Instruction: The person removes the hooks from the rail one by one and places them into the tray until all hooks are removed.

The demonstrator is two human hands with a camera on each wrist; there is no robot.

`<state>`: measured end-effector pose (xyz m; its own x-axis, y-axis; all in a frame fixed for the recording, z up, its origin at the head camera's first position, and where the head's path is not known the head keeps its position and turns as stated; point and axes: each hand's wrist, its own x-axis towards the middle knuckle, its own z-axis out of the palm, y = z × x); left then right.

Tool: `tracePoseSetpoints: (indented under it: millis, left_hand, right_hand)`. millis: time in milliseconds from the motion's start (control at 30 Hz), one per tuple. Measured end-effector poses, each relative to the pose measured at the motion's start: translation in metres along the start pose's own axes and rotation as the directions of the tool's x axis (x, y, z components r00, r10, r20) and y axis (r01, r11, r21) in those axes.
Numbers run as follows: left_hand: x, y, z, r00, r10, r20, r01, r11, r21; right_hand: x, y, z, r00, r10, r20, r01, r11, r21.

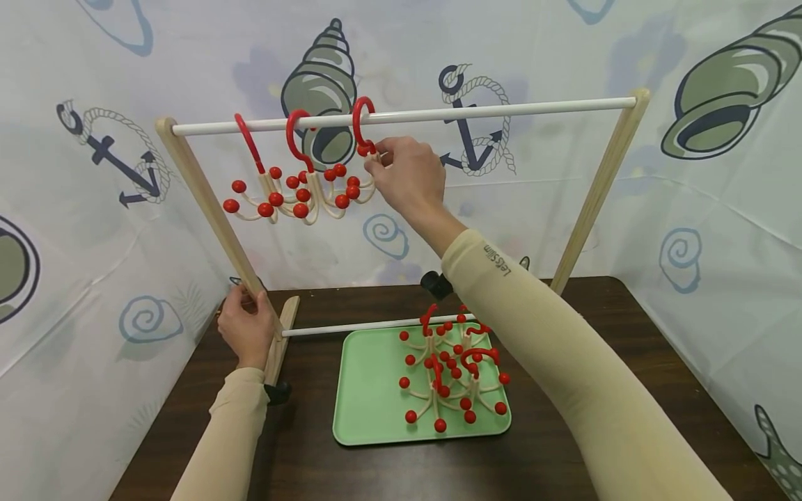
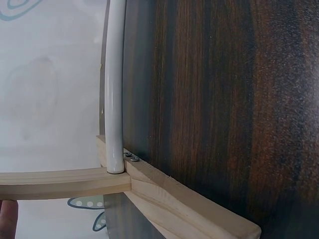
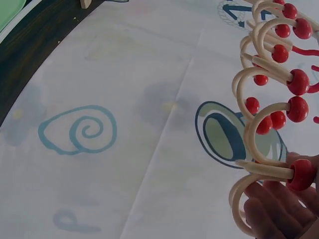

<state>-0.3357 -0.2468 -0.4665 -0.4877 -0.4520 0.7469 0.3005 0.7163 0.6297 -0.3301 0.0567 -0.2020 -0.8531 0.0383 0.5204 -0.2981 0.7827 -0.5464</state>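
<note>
A white rod (image 1: 501, 110) tops a wooden frame. Two pale multi-armed hangers with red ball tips and red hooks hang toward its left: one hook (image 1: 250, 142) leftmost, another hook (image 1: 296, 142) beside it. My right hand (image 1: 410, 174) pinches a third such hanger just under its red hook (image 1: 358, 125), which curves over the rod. In the right wrist view, red-tipped curved arms (image 3: 266, 169) stand by the right fingers; the palm covers part of this hanger. Low on the left, my left hand (image 1: 247, 327) grips the frame's wooden post (image 1: 209, 202).
Several more red-tipped hangers (image 1: 438, 393) lie on the right part of a green tray (image 1: 366, 390) on the dark table (image 1: 307, 431). A lower white rod (image 1: 351, 327) runs behind the tray. The right post (image 1: 598, 188) and a patterned curtain (image 1: 708, 209) stand beyond.
</note>
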Motion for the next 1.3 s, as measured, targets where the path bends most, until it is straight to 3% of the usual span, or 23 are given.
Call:
tracePoseSetpoints:
  millis: [467,667,900,1100,1300]
  left_hand:
    - [0.001,-0.006,0.003,1.000,-0.015,0.010,0.015,1.000,0.006]
    - [0.001,-0.005,0.003,1.000,-0.020,0.007,0.020,1.000,0.011]
    - [0.000,-0.005,0.001,1.000,-0.016,-0.001,0.016,1.000,0.014]
    - [0.001,-0.006,0.002,1.000,0.000,0.000,0.000,1.000,0.006]
    - [0.001,-0.007,0.003,1.000,0.000,-0.001,0.000,1.000,0.008]
  right_hand:
    - [-0.003,0.021,-0.019,0.991,0.046,-0.128,-0.037,0.996,0.077]
    - [-0.011,0.028,-0.033,0.991,0.078,-0.106,-0.071,0.995,0.066]
    - [-0.025,0.037,-0.042,0.995,0.040,-0.092,-0.033,0.997,0.077]
    - [-0.047,0.043,-0.037,1.000,-0.027,-0.008,0.028,0.991,0.132]
    - [-0.072,0.048,-0.013,0.982,-0.016,0.190,0.003,0.998,0.067]
